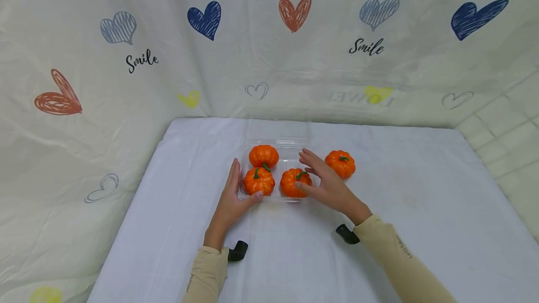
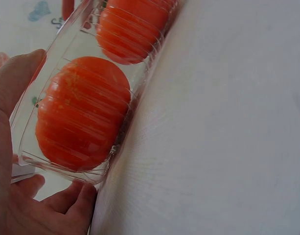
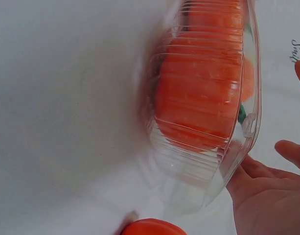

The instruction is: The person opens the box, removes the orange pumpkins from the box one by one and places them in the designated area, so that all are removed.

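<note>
- We see the loose pumpkin point(image 1: 340, 164) on the table point(image 1: 421, 200), right of the clear box point(image 1: 289, 154) and level with its far-right part.
- Our right hand point(image 1: 329, 187) is much the nearer: the pumpkin sits just beyond its knuckles, on the outer side.
- That hand hangs over the box's right side, fingers spread, thumb across the near-right pumpkin point(image 1: 290, 183); we cannot tell whether they touch.
- Our left hand point(image 1: 233, 199) lies wide around the near-left corner, fingers straight along the wall.
- Being round, the loose pumpkin offers no long axis; we judge it approachable from any side.
</note>
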The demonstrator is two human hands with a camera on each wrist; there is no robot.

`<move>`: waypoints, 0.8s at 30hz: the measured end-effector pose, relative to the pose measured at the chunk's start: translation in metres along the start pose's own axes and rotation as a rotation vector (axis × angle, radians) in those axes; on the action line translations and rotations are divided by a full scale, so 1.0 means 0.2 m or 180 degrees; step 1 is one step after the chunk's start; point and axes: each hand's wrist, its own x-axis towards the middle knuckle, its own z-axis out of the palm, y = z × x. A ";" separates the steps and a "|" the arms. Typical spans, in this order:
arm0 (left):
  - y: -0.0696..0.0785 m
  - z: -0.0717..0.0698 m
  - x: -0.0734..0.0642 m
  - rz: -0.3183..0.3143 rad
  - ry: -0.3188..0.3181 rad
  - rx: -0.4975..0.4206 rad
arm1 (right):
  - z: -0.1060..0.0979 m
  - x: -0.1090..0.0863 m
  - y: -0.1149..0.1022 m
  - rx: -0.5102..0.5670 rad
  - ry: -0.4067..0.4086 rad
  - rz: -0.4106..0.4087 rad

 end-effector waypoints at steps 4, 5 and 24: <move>0.00 0.00 0.00 0.0001 -0.0009 -0.0013 | 0.00 0.00 -0.02 -0.0180 -0.0097 0.0107; 0.00 0.00 0.00 0.0000 -0.0007 -0.0018 | 0.01 0.01 -0.02 -0.0263 -0.0128 0.0140; 0.00 0.00 0.00 -0.0011 -0.0017 0.0002 | 0.05 0.07 -0.03 -0.0916 -0.0556 0.0235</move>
